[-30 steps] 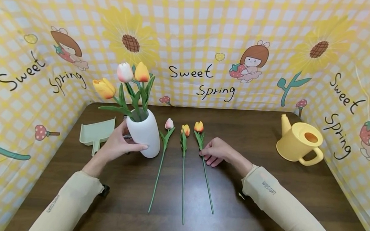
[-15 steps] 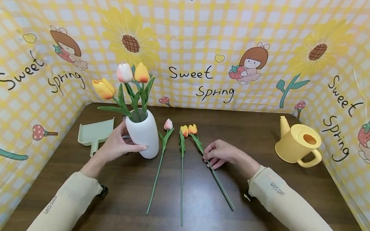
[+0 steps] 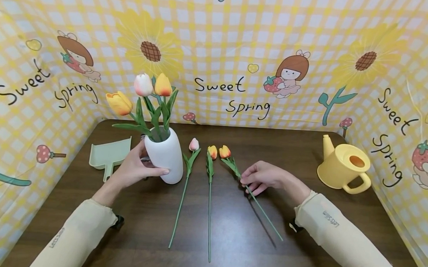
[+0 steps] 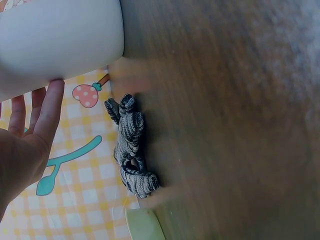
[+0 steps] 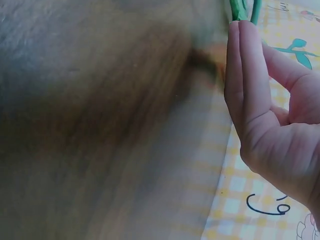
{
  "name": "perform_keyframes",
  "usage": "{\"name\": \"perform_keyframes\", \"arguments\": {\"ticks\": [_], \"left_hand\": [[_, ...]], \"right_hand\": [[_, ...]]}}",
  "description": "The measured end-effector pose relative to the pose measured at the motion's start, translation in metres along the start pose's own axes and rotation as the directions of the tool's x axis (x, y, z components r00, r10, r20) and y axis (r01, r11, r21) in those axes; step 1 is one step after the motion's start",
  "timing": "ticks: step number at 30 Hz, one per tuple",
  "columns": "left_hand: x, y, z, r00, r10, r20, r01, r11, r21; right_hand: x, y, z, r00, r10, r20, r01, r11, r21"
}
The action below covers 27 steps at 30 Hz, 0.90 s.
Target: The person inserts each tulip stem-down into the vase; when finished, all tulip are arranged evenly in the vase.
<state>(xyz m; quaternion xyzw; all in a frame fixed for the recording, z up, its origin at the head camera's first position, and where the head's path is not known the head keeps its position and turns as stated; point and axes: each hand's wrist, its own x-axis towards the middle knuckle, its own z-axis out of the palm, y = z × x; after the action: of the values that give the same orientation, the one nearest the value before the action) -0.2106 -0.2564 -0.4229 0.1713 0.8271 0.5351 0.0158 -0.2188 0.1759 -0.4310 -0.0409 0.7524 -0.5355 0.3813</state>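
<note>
My left hand point(image 3: 135, 166) grips a white vase point(image 3: 168, 157) from its left side, thumb across the front. In the left wrist view its fingertips touch the vase's wall. Three tulips stand in the vase: a yellow tulip point(image 3: 119, 102), a pink-and-white tulip point(image 3: 143, 85) and an orange-yellow tulip point(image 3: 163, 84). To the right, my right hand point(image 3: 264, 177) pinches an orange-yellow tulip point(image 3: 225, 151) by the stem below its leaves. That stem slants down right, its lower end raised off its shadow. Between the hands lie a pink tulip point(image 3: 194, 144) and another orange-yellow tulip point(image 3: 212, 151).
A yellow watering can point(image 3: 343, 167) stands at the right of the brown table point(image 3: 302, 249). Behind the left hand lies a pale green dustpan point(image 3: 110, 152). The left wrist view shows a black-and-white knitted item point(image 4: 131, 150). Printed checked cloth point(image 3: 218, 42) surrounds the table.
My right hand has taken the rightmost tulip's stem, moved slightly right and swung its lower end right and up off the table. The left hand keeps its hold on the vase.
</note>
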Motion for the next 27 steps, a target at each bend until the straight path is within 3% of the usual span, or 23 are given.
{"name": "perform_keyframes", "arguments": {"ticks": [10, 18, 27], "left_hand": [[0.0, 0.0, 0.0, 1.0, 0.001, -0.004, -0.001, 1.0, 0.001], [0.0, -0.001, 0.001, 1.0, 0.019, 0.001, -0.019, 1.0, -0.015], [0.001, -0.002, 0.0, 1.0, 0.028, 0.003, -0.028, 1.0, -0.014]], "right_hand": [[-0.022, -0.023, -0.012, 0.997, -0.067, 0.032, 0.064, 0.994, 0.085], [-0.048, -0.042, -0.026, 0.987, -0.143, 0.07, 0.136, 0.986, 0.096], [-0.061, -0.047, -0.029, 0.976, -0.217, 0.018, 0.208, 0.957, 0.204]]}}
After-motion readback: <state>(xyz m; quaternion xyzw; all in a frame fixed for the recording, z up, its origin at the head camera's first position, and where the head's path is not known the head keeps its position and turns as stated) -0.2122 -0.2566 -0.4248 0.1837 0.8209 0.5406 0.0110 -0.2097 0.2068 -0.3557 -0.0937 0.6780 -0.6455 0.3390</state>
